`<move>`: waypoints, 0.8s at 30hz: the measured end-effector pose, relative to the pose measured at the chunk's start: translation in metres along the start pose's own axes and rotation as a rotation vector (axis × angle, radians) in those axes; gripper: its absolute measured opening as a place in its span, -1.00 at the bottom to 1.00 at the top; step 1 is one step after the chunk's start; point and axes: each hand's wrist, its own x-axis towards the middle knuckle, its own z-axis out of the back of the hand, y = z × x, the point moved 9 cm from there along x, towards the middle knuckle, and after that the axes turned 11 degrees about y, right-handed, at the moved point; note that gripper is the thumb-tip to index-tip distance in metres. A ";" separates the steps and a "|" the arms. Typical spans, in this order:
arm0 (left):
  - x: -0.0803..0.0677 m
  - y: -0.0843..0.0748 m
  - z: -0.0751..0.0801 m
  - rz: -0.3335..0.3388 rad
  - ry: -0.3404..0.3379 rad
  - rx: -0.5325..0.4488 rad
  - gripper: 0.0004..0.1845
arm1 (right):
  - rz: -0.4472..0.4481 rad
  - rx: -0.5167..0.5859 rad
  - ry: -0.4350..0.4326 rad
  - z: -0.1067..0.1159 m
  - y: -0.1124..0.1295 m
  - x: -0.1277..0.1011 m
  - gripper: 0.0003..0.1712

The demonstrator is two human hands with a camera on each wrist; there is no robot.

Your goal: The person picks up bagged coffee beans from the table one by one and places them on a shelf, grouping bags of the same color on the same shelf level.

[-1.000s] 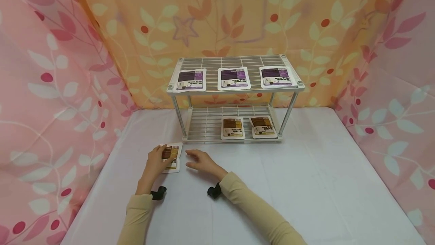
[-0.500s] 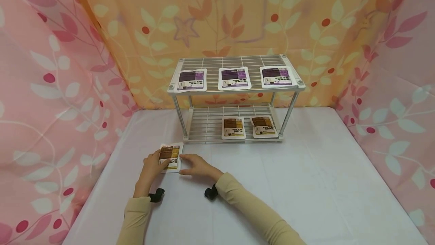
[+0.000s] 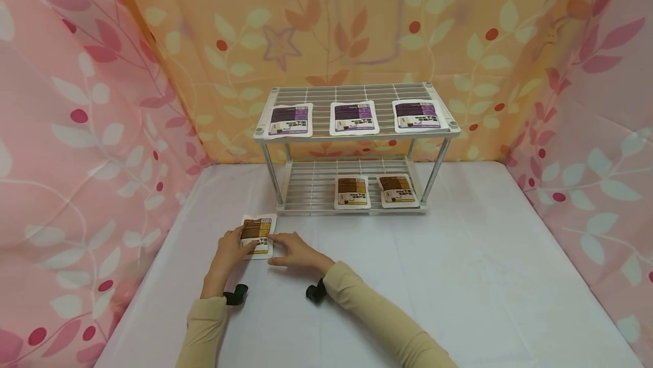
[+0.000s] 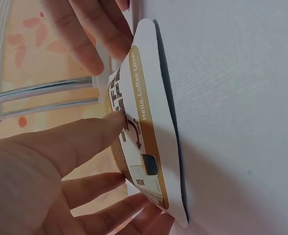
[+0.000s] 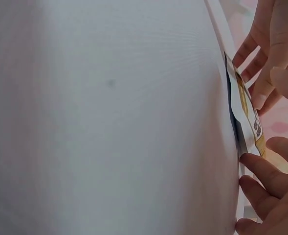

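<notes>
We had both hands at the flat white sachet with the brown-and-gold label (image 3: 257, 236), which lay on the white tablecloth (image 3: 408, 277) just in front of the white wire two-tier rack (image 3: 357, 147). Our left hand (image 3: 228, 250) rested straight fingers on its printed face, fingers loose, nothing clasped. Our right hand (image 3: 293, 250) touched the sachet's right edge with fingertips (image 5: 254, 169) extended, not yet pinching. In the left wrist view that edge stood slightly off the cloth, so we judged it best to pin the face lightly and slide the right fingertips under there before closing thumb and fingers.
</notes>
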 end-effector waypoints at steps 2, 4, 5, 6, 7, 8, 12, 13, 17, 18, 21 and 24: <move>0.001 0.000 -0.001 -0.012 0.003 -0.009 -0.26 | -0.002 0.003 -0.005 0.000 0.000 -0.001 -0.25; 0.001 0.000 -0.003 -0.019 0.007 -0.021 -0.25 | -0.007 0.006 -0.009 0.001 -0.001 -0.003 -0.25; 0.002 0.001 -0.004 -0.016 0.011 -0.028 -0.25 | -0.009 0.009 -0.015 0.001 -0.001 -0.004 -0.26; 0.002 0.001 -0.005 -0.013 0.015 -0.038 -0.25 | -0.007 0.012 -0.020 0.002 0.000 -0.005 -0.26; 0.002 0.001 -0.006 -0.011 0.018 -0.045 -0.24 | -0.005 0.019 -0.025 0.003 0.000 -0.006 -0.27; 0.002 0.002 -0.007 -0.008 0.021 -0.052 -0.25 | -0.004 0.022 -0.029 0.003 0.000 -0.007 -0.27; 0.001 0.002 -0.009 -0.010 0.027 -0.080 -0.25 | 0.006 0.030 -0.053 0.006 0.002 -0.011 -0.29; 0.000 0.001 -0.009 -0.017 0.029 -0.083 -0.25 | 0.006 0.030 -0.060 0.006 0.003 -0.012 -0.30; -0.001 -0.003 -0.010 -0.040 0.033 -0.088 -0.24 | -0.001 0.026 -0.088 0.008 0.003 -0.016 -0.33; -0.001 -0.005 -0.010 -0.043 0.034 -0.089 -0.23 | -0.005 0.031 -0.094 0.009 0.003 -0.017 -0.33; -0.002 -0.008 -0.010 -0.053 0.031 -0.085 -0.23 | -0.008 0.029 -0.117 0.011 0.005 -0.020 -0.35; -0.003 -0.011 -0.010 -0.065 0.031 -0.084 -0.21 | -0.004 0.043 -0.133 0.014 0.008 -0.022 -0.37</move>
